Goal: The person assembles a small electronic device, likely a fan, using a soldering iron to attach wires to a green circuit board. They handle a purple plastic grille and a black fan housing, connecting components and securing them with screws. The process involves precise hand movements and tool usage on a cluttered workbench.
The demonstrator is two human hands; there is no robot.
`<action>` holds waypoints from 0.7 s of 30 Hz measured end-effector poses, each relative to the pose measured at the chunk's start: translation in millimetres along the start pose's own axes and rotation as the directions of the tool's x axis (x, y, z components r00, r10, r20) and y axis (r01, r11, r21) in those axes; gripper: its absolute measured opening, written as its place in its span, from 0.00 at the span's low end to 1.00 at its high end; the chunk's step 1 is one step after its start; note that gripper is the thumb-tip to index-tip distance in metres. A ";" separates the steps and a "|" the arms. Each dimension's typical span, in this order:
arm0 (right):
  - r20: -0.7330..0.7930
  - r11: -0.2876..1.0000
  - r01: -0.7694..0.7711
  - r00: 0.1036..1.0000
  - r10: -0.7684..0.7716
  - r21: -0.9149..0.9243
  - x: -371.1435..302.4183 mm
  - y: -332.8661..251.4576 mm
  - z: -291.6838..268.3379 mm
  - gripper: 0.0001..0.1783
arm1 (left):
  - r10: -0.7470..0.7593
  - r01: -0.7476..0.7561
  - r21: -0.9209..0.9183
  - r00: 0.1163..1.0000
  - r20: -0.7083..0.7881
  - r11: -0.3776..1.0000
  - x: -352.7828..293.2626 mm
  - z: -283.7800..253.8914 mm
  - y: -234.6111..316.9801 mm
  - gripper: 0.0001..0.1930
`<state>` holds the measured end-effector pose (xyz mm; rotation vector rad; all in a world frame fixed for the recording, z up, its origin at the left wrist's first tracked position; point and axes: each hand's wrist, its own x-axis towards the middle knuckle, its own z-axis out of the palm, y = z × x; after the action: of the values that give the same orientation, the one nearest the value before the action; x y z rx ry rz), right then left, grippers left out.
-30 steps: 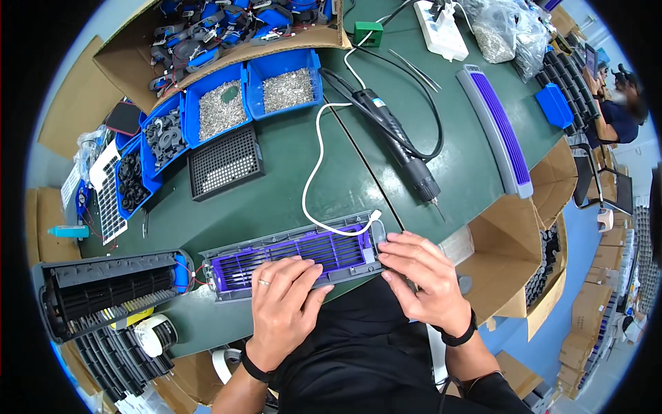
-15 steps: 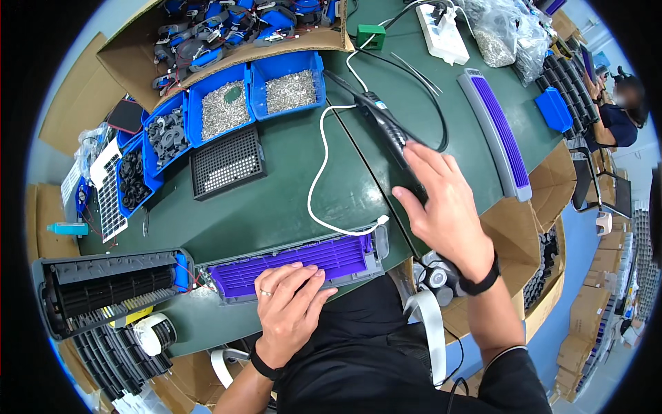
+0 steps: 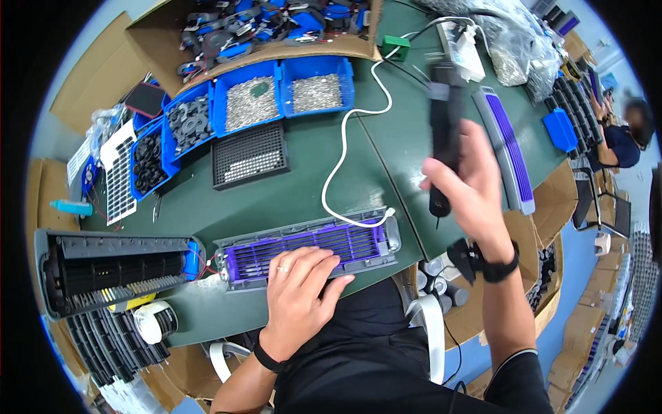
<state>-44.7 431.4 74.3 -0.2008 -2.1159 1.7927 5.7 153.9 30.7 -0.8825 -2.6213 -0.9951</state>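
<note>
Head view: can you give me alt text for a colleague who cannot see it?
The right hand lifts a black electric screwdriver above the green table, while the left hand presses flat on a long grey and purple grille panel at the near edge. Blue bins of screws sit further back.

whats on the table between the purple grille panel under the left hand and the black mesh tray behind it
In the head view, only bare green table between the purple grille panel and the black mesh tray; the white cable loops just right of that stretch. The left hand presses the panel.
</note>
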 end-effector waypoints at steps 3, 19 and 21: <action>-0.036 0.937 -0.044 0.998 0.060 0.346 -19.4 -45.0 6.8 0.26 | -0.011 0.011 -0.010 0.999 0.039 1.000 4.0 -2.1 3.6 0.21; -0.093 0.827 0.185 0.983 -0.160 0.531 -44.5 -51.1 36.6 0.23 | 0.014 -0.005 -0.033 0.963 0.270 0.999 61.1 1.1 6.1 0.53; -0.073 0.818 0.173 0.984 -0.159 0.549 -46.7 -48.7 37.9 0.22 | 0.003 0.020 -0.069 0.949 0.314 0.997 64.4 3.0 -2.9 0.52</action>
<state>-9.1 371.7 108.5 0.1134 -1.4505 2.1833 -47.6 183.9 51.4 -1.1326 -2.8657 -1.0304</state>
